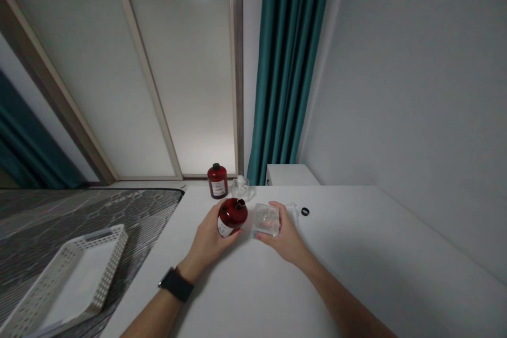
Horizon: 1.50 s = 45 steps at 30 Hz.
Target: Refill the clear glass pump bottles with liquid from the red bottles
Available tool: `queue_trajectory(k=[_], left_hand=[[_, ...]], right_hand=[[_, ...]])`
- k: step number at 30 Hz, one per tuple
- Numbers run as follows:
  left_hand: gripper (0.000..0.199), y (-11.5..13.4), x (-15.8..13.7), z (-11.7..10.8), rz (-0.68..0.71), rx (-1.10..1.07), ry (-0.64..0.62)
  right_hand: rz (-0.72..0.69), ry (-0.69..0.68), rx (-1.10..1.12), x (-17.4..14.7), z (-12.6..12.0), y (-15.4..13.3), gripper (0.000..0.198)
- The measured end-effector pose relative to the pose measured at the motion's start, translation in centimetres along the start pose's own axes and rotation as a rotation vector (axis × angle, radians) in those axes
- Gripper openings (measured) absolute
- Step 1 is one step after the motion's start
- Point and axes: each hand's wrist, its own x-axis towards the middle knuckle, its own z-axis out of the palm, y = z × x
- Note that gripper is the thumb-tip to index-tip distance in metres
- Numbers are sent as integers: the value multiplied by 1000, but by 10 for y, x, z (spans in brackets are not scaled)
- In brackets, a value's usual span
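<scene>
My left hand (213,237) is wrapped around a dark red bottle (232,214) with a white label. The bottle tilts a little to the right, and its narrow neck is uncapped. Close on the right, my right hand (284,237) grips a clear square container (266,219) by its right side. A small gap separates the bottle from the container. I cannot make out whether the container holds anything. Right of that hand lies a black ring-shaped cap (304,212). Crumpled clear plastic (293,213) shows behind my right fingers.
A second red bottle (217,181), black-capped, stands upright at the table's far left. Beside it is a clear container (240,189) with something white on top. The white table (253,296) ends at a wall on the right. A white perforated basket (113,259) sits left, beyond the table edge.
</scene>
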Motion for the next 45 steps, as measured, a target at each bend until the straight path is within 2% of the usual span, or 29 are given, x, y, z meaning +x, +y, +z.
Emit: queue_trajectory(k=[5, 10, 20, 29, 37, 45], left_hand=[[71, -3, -2, 3, 12, 8, -38], [74, -8, -1, 2, 80, 86, -47], [72, -8, 3, -13, 178, 347, -130], [79, -4, 4, -20, 207, 212, -231], [62, 5, 8, -27, 230, 146, -296], [70, 7, 7, -28, 242, 251, -296]], right_hand=[[13, 44, 79, 2, 1, -5, 73], [11, 43, 127, 4, -3, -3, 70], [-73, 56, -117, 3, -10, 7, 78], [-113, -45, -340, 1, -16, -2, 82], [-135, -58, -355, 0, -16, -1, 87], [-143, -86, -314, 0, -15, -1, 92]])
